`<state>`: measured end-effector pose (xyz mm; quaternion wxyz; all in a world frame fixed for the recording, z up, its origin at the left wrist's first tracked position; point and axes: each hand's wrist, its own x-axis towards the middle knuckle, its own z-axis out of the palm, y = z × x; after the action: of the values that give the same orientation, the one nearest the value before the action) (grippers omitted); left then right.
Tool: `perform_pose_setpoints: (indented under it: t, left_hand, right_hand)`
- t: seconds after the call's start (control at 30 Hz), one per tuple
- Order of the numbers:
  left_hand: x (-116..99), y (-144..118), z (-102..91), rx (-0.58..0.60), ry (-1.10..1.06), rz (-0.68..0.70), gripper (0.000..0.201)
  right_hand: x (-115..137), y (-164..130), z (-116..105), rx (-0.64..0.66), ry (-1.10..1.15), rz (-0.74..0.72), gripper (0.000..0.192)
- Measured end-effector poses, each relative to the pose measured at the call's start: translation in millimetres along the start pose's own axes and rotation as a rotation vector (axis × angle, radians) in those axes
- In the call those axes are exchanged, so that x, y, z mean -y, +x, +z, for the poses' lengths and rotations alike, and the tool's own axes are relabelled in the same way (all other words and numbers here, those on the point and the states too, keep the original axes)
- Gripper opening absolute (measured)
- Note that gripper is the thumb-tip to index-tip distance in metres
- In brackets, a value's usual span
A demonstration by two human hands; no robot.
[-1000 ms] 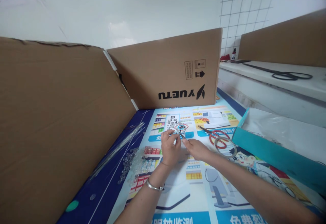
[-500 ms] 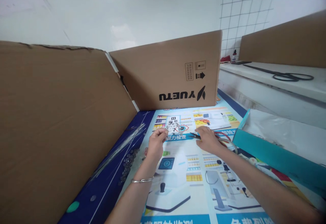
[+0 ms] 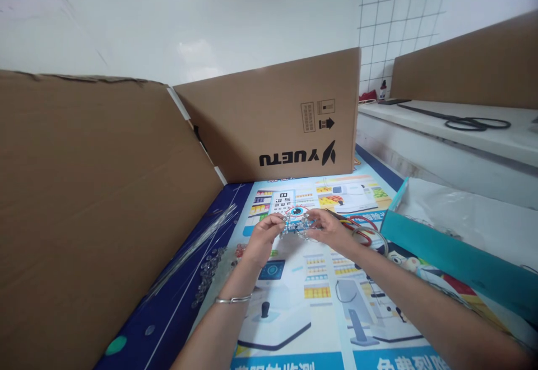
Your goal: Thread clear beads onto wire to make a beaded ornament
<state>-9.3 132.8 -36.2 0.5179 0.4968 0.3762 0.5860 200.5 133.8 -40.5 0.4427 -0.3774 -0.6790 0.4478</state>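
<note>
A person's left hand [image 3: 264, 237] and right hand [image 3: 332, 229] are pinching the two ends of a small clear beaded piece [image 3: 296, 226], lifting it just above the printed poster mat [image 3: 319, 303] in front of the upright cardboard box [image 3: 273, 118]. The piece looks slight and loosely strung, so a slipping fingertip or an uneven pull could be letting beads scatter onto the mat, where loose clear beads [image 3: 208, 272] are already lying to the left of the hands. Both forearms are reaching forward from the bottom edge, wrists nearly level, fingers curled inward toward each other, a bangle [image 3: 232, 299] riding on the left wrist. Red-handled scissors [image 3: 357, 229] are lying just right of the right hand, beside a teal box [image 3: 441, 258].
</note>
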Motion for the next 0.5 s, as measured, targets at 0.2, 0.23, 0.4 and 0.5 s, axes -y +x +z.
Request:
perform_pose_setpoints:
  t: [0.2, 0.23, 0.4, 0.5]
  left_hand:
    - [1.4, 0.8, 0.3, 0.002, -0.07, -0.033, 0.011]
    - [1.5, 0.7, 0.9, 0.006, -0.079, -0.043, 0.011]
    - [1.3, -0.6, 2.8, 0.0, -0.117, -0.078, 0.013]
    - [0.8, -1.5, 2.7, -0.005, -0.124, -0.093, 0.015]
  right_hand:
    - [0.5, -1.0, 1.2, -0.033, 0.179, 0.021, 0.037]
    - [2.8, -2.3, 1.6, -0.027, 0.21, 0.028, 0.035]
    - [9.6, -7.3, 3.4, 0.048, 0.418, 0.14, 0.037]
    - [7.5, -7.8, 3.8, 0.061, 0.489, 0.221, 0.038]
